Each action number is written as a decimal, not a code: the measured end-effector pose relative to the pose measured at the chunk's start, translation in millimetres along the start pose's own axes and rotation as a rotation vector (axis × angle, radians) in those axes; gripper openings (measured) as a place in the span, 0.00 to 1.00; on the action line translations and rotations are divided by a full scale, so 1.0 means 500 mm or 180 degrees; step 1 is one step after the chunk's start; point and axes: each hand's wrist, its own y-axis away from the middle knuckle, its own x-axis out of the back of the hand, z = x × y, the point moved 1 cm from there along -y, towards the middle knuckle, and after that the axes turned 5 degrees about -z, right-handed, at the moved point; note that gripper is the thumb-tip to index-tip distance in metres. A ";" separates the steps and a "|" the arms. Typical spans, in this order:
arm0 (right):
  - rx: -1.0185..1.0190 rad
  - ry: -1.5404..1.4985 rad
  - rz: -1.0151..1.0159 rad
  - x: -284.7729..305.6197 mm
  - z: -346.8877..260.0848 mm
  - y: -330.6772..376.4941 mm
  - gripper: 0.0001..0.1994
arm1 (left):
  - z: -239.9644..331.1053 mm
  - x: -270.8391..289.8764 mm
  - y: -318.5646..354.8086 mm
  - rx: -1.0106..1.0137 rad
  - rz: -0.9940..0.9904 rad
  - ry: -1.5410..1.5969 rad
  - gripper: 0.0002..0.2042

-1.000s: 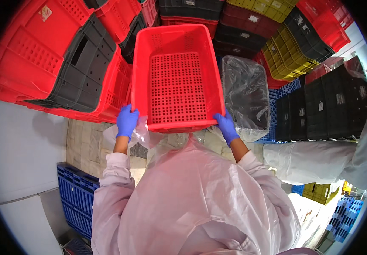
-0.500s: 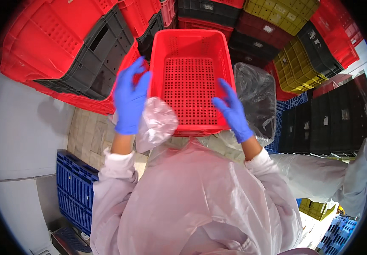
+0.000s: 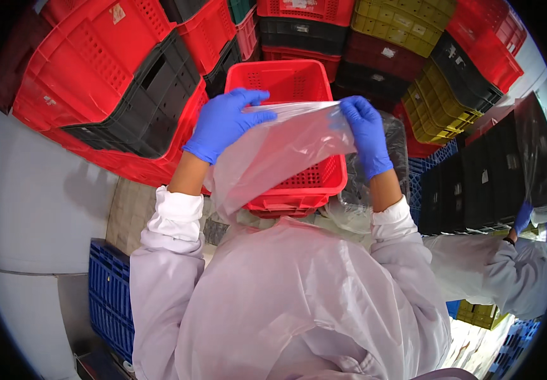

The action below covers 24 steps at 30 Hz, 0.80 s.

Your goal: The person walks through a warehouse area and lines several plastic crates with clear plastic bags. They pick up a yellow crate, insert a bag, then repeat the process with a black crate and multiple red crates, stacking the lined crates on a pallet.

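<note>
A clear plastic bag (image 3: pixel 286 149) is stretched between my two blue-gloved hands, above a red perforated crate (image 3: pixel 314 179). My left hand (image 3: pixel 226 126) has the bag's left side, its thumb and fingers pointing right along the top edge. At the bag's upper right corner, my right hand (image 3: pixel 365 133) is closed on the film with curled fingers. The loose lower left part of the bag hangs past the crate's near left side. Through the film, part of the crate's grid floor shows; the rest is covered.
Stacked red and black crates (image 3: pixel 153 88) stand at the left, more stacks behind. A container lined with clear plastic (image 3: pixel 394 152) sits right of the crate. Farther right are dark crates (image 3: pixel 476 183) and a co-worker's sleeve (image 3: pixel 520 278). A blue pallet (image 3: pixel 110 291) leans lower left.
The bag, bunched by my left hand before, is now spread over the crate. My right hand has moved up and taken hold of its edge. A co-worker's gloved hand has appeared at the right.
</note>
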 end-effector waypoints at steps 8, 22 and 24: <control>0.0453 0.0481 0.0527 0.244 -0.010 -0.052 0.06 | -0.015 0.078 -0.011 0.0544 -0.0198 -0.0253 0.11; -0.0151 0.1382 -0.1842 -0.002 -0.163 -0.020 0.19 | 0.124 0.007 -0.087 -0.1068 -0.0366 -0.0887 0.09; -0.0488 0.1148 -0.1756 0.004 -0.147 -0.029 0.14 | 0.111 0.029 -0.098 -0.0866 -0.0256 -0.1246 0.12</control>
